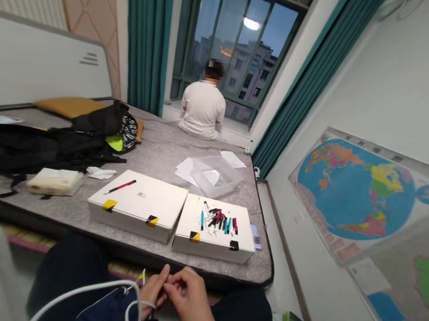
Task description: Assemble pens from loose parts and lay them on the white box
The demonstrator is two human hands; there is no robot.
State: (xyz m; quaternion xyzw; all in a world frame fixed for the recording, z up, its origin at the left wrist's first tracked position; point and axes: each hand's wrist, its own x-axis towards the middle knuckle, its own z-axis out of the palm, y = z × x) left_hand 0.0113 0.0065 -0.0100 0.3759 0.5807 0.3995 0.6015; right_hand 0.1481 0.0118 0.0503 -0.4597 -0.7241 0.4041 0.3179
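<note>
My left hand (154,290) and my right hand (190,301) meet above my lap, fingertips pinched close together. Whatever lies between them, if anything, is too small to make out. A white cable (92,287) loops over my left wrist. In front of my hands, on the mattress, stand two white boxes. Scattered pen parts (220,221) in black, red, teal and white lie on top of the right box (185,239). A single red and black pen (121,186) rests on the left box (165,204).
A clear plastic bin (215,177) sits on papers behind the boxes. To the left are a tissue pack (55,181) and black bags (25,149). A person in a white shirt (203,109) sits by the window, back turned. Maps (358,191) hang on the right wall.
</note>
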